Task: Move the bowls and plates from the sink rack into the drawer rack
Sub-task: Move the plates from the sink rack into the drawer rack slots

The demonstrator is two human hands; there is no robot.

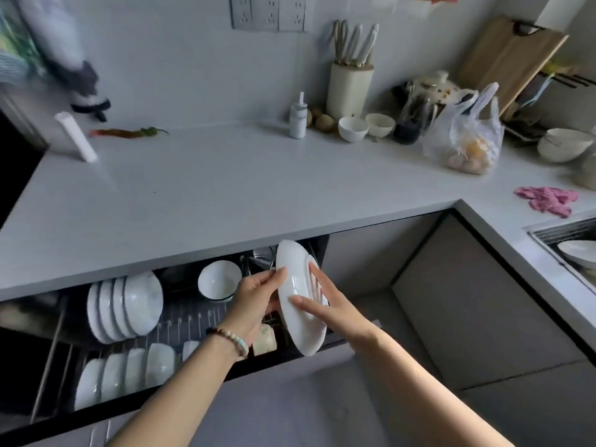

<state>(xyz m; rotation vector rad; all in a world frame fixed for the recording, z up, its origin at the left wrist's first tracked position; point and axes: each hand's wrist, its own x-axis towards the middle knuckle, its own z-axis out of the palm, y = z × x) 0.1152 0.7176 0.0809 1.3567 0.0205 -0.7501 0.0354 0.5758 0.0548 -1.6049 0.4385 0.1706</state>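
Left hand [254, 301] curls its fingers round the rim of a white glazed ceramic plate [306, 333] held on edge; right hand [325, 306] lies flat, fingers straight and spread on its face. Beneath the fingers waits the dark wire drawer rack [180, 321]: best keep the plate upright and lower it into a free slot, clear of white ceramic bowls [129, 304] left of the fingers. Beyond them runs a pale grey countertop [225, 188].

Both our forearms reach forward. Our left hand [254, 298] grips the plate [300, 337] at its left rim, thumb over the edge; our right hand [329, 309] lies flat on its right side, fingers [315, 279] straight and spread.
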